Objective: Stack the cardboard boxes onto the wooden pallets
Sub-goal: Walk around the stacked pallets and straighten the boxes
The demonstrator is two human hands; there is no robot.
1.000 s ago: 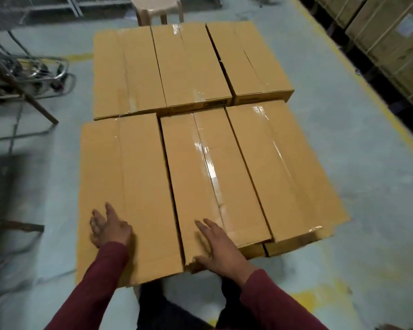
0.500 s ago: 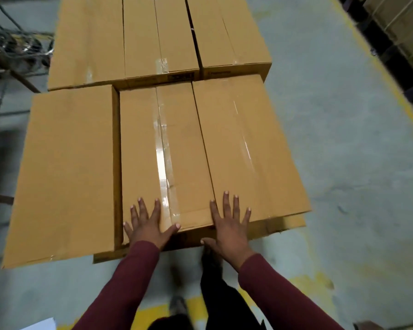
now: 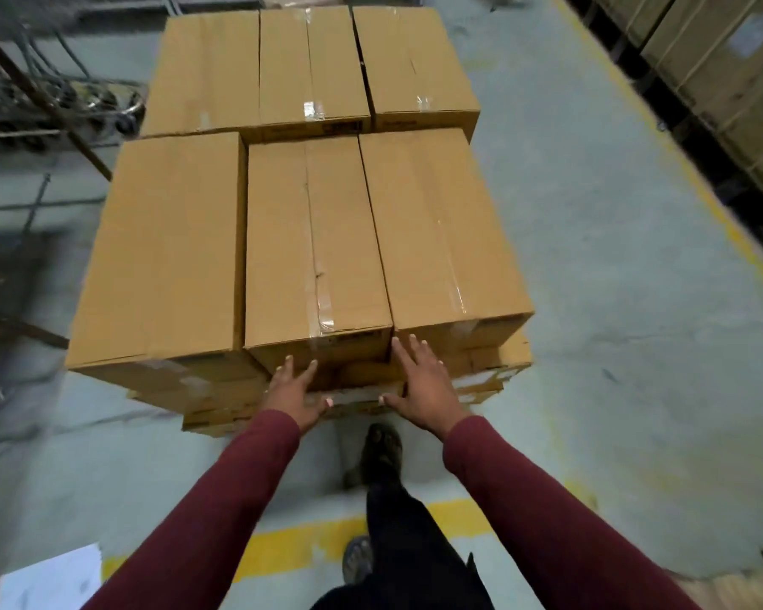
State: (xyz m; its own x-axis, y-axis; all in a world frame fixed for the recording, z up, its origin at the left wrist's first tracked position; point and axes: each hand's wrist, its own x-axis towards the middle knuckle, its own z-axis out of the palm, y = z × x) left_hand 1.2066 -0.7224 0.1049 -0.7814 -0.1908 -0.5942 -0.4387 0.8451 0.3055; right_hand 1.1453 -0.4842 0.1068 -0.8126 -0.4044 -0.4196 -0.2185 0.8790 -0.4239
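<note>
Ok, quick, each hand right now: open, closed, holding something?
Left hand: open, fingers straight, pressing the near end of the middle box; holds nothing.
Right hand: open, fingers straight, pressing where the middle box meets the right box; holds nothing.

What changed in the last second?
The left hand moved off the left front box to the near end of the middle box; the right hand slid down off the tops to the end face at its seam with the right front box. Both press flat, gripping nothing. The six top boxes keep two rows.
</note>
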